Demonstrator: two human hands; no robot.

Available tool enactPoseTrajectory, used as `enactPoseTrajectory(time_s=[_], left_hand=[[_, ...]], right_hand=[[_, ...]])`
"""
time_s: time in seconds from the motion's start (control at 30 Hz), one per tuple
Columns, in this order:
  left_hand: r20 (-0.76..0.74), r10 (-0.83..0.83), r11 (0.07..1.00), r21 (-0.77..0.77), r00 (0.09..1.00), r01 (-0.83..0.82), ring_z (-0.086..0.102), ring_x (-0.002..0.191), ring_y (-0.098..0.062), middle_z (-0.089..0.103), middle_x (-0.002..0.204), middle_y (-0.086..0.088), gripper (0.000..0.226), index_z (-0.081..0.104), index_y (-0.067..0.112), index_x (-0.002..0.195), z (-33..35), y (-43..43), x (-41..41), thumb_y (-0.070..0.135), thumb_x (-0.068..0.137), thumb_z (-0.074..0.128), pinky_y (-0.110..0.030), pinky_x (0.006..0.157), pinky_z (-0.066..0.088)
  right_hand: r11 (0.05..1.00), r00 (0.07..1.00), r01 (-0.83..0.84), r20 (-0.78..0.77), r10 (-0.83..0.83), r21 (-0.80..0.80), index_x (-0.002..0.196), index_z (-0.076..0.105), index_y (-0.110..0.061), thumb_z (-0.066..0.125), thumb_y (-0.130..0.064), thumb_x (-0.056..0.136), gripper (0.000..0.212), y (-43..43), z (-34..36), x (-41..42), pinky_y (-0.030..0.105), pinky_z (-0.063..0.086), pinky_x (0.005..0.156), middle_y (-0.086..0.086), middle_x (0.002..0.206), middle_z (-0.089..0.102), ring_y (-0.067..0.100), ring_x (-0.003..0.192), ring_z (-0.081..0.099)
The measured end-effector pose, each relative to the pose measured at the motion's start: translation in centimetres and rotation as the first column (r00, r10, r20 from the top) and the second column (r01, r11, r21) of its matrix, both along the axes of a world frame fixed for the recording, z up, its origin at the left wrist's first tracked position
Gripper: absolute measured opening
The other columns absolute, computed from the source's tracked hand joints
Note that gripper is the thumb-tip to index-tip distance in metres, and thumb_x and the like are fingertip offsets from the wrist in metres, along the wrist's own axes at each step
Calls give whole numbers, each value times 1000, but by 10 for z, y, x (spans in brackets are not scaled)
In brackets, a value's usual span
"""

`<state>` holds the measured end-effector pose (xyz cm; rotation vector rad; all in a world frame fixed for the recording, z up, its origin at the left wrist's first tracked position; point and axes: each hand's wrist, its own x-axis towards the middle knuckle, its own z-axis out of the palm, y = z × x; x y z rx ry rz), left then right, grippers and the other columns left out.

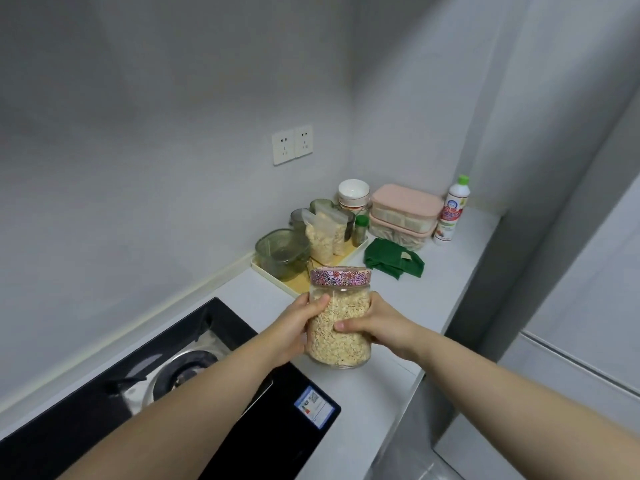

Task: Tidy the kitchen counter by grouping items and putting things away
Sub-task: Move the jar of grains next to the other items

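A glass jar of oats (pixel 341 332) with a pink flowered lid is held upright over the white counter (pixel 446 282), just right of the hob. My left hand (pixel 298 325) grips its left side and my right hand (pixel 375 323) grips its right side. Behind it lies a cream tray (pixel 277 280) carrying a green glass container (pixel 281 252), two clear bags of oats (pixel 323 237), glass jars and a small green-capped bottle (pixel 361 231).
A black gas hob (pixel 221 344) fills the counter's left. At the back corner stand stacked white bowls (pixel 353 194), two stacked pink-lidded boxes (pixel 403 213) and a white bottle with a green cap (pixel 452 209). A green cloth (pixel 393 261) lies before the boxes. Wall sockets (pixel 292 144) sit above.
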<state>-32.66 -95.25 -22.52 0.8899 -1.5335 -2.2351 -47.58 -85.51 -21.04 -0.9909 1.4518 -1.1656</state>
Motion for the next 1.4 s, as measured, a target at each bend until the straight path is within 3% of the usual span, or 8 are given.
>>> enactPoseTrajectory(time_s=[0.13,0.27,0.43,0.6,0.7,0.77,0.9,1.4], left_hand=[[27,19,999,-51,999,-18,54,121,-20,61,127,2,65,50,26,127,-7,-12,-40,49,70,68,-55,101,42],[98,9,985,-173,995,8,55,117,-19,57,129,1,61,39,21,137,-11,-27,-83,31,84,68,-42,97,47],[201,-37,923,-369,979,111,51,120,-10,53,133,5,111,32,22,140,-18,-49,-142,48,47,86,-29,100,45],[182,31,929,-369,983,39,52,115,-3,54,124,13,89,30,17,142,-30,-58,-183,18,69,81,-10,81,47],[228,69,909,-416,971,33,48,123,-8,53,132,10,88,32,19,141,-41,-67,-192,11,69,82,-17,95,42],[258,80,893,-448,963,46,49,118,-1,53,128,14,85,35,21,137,-44,-73,-194,13,67,83,-13,95,41],[309,111,868,-492,945,59,51,115,-5,57,125,12,84,38,20,137,-53,-85,-196,11,67,85,-14,93,41],[339,150,898,-440,929,15,47,122,-12,54,131,5,90,32,19,142,-71,-125,-213,0,69,81,-23,99,39]], right_hand=[[999,999,-34,-41,35,17,118,59,-9,81,-8,61,61,-12,-4,-44,44,50,96,10,113,69,24,106,65],[999,995,-42,-90,44,21,115,60,-15,83,-4,56,64,-26,-15,-92,43,50,96,9,112,69,23,106,65],[997,955,-78,-287,80,17,118,55,-22,91,-10,49,78,-50,-33,-158,40,49,97,-1,111,68,15,106,63],[991,933,-128,-334,133,38,107,43,-32,83,1,63,68,-68,-41,-202,10,47,81,-15,104,56,1,100,56],[986,922,-149,-351,166,74,136,31,-21,86,-7,61,94,-83,-58,-217,17,44,88,-9,124,51,10,116,49],[983,924,-162,-337,181,84,141,27,-20,89,-11,55,106,-90,-70,-220,18,46,92,-9,130,49,8,120,47],[990,911,-132,-389,138,41,139,30,-27,90,-25,43,113,-104,-86,-217,41,38,108,-15,129,51,12,124,46],[991,895,-102,-426,130,88,141,25,-14,89,-7,56,107,-146,-91,-230,19,34,91,-5,131,51,8,115,45]])
